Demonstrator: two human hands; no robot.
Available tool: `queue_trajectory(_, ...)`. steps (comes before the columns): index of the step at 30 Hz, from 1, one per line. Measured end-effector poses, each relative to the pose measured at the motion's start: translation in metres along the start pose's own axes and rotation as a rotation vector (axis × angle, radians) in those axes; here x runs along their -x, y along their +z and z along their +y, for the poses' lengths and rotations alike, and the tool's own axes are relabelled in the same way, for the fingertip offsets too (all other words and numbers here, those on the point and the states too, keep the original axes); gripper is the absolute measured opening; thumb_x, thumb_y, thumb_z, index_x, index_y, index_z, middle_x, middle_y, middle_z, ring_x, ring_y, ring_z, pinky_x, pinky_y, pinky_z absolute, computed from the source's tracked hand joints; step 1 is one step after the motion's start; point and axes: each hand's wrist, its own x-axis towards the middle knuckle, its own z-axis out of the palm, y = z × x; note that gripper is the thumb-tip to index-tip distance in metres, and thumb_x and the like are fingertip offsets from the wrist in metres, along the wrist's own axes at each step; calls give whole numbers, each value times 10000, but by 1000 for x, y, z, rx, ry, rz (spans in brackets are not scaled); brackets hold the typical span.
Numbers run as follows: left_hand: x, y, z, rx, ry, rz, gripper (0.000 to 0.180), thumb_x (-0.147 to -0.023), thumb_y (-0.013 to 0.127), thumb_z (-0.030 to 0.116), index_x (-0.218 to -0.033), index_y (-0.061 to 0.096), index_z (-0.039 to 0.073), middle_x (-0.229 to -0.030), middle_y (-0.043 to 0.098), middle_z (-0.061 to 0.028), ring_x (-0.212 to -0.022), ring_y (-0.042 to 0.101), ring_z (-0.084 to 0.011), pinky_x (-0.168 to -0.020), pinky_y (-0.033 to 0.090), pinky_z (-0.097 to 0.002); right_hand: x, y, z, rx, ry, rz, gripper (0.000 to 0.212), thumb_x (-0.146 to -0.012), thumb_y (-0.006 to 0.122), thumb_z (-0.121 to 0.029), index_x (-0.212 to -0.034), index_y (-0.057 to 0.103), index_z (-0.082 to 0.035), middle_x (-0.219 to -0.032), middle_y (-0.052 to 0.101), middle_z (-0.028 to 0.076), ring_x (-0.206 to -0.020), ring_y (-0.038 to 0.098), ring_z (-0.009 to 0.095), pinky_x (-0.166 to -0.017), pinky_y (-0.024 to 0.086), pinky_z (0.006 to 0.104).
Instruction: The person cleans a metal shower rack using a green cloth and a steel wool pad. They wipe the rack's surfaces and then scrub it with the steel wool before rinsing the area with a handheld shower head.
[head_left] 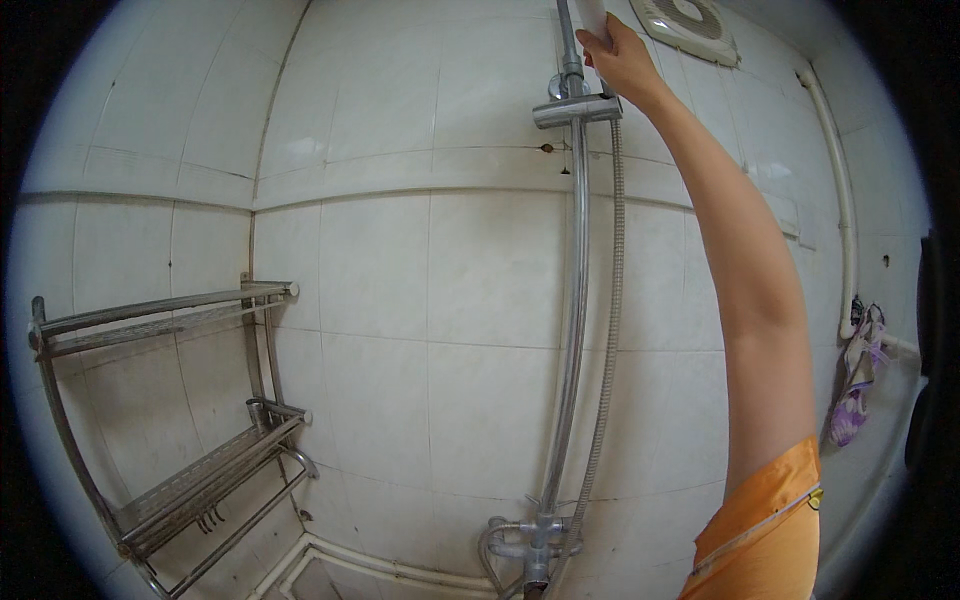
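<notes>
My right hand (622, 62) reaches up to the top of the picture, its fingers closed round the pale handle of a shower head (592, 16). The head's upper part is cut off by the picture's edge. Just below the hand, a chrome holder (577, 110) is clamped on the upright shower rail (577, 290). A ribbed metal hose (612, 270) hangs from beside the holder down along the rail. At the bottom, the rail meets a chrome mixer tap (537, 540). My left hand is out of view.
A two-tier metal wall rack (165, 318) with small hooks is at the left. A vent fan (688, 25) sits at the upper right. A white pipe (838, 170) runs down the right wall, near a hanging purple-and-white cloth item (855, 385). Pale tiles (375, 270) cover the walls.
</notes>
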Motion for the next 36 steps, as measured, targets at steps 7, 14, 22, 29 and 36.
queue_trajectory(7, -9, -36, -24, -286, 256, -203, 451, -894, 457, 110, -1321, 377, -11, -1274, 451, -159, -1184, 401, -247, -1021, 267, -334, -5, -14, 11, -5, 123, 198, 288, -879, 577, -282, -832, 521, -3, -740, 609, 68, -631, 583, 136, -593, 469, 270)
queue_trajectory(14, 6, -14, 24, -426, 163, -128, 473, -829, 358, -26, -1297, 417, 2, -1247, 481, -212, -1177, 426, -331, -1012, 316, -374, 39, -71, -68, 188, 282, -101, 274, -859, 556, -214, -979, 526, 30, -678, 540, 61, -542, 535, 143, -491, 452, 287)
queue_trajectory(22, -27, -1, 17, 163, -193, 17, 519, -827, 655, 267, -1202, 406, 8, -911, 522, -14, -641, 443, -83, -513, 341, -209, 249, -67, -192, 191, 119, -844, 346, -859, 581, -201, -1155, 535, -28, -582, 533, 77, -469, 493, 100, -424, 398, 255)
queue_trajectory(29, -8, -52, 28, 192, -157, 127, 342, -804, 688, 275, -1026, 508, 86, -776, 499, 53, -475, 313, -18, -415, 241, -173, 450, -8, -316, -176, 379, -1383, 303, -705, 591, -80, -981, 477, -33, -606, 573, 131, -540, 596, 304, -459, 468, 410)
queue_trajectory(36, -7, -69, 18, 146, -187, 121, 255, -808, 685, 265, -928, 510, 124, -732, 488, 64, -453, 307, -13, -392, 223, -170, 604, -30, -362, -42, 354, -1298, 282, -704, 577, -77, -960, 471, -25, -1028, 559, 199, -508, 609, 241, -414, 482, 338)
